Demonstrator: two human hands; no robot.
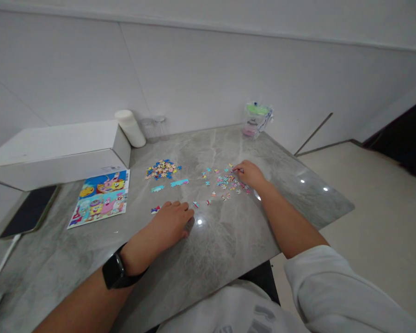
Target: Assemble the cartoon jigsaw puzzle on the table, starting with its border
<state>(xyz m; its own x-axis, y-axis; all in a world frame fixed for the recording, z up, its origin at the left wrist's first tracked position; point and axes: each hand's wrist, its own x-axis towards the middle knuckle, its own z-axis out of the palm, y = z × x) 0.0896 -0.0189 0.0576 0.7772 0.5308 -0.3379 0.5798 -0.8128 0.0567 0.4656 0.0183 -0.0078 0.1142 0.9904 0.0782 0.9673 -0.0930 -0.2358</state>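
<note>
My left hand [171, 222], a dark watch on its wrist, rests on the grey table with fingers loosely bent and apart, holding nothing that I can see. Just beyond its fingers lies a small dark joined puzzle strip [155, 210], partly covered by the hand. My right hand [250, 174] reaches into a loose scatter of puzzle pieces [225, 181], thumb and index finger pinched on a small puzzle piece. Two light-blue joined strips, a longer one [179, 183] and a shorter one [157, 189], lie farther back. Single pieces [208, 202] lie between my hands.
A heap of blue and tan pieces [163, 169] lies toward the back. On the left are a cartoon picture sheet [100, 199], a phone [29, 210] on a cable and a long white box [55, 148]. Against the wall stand a white bottle [131, 128], clear glasses [160, 127] and a plastic bag [256, 120].
</note>
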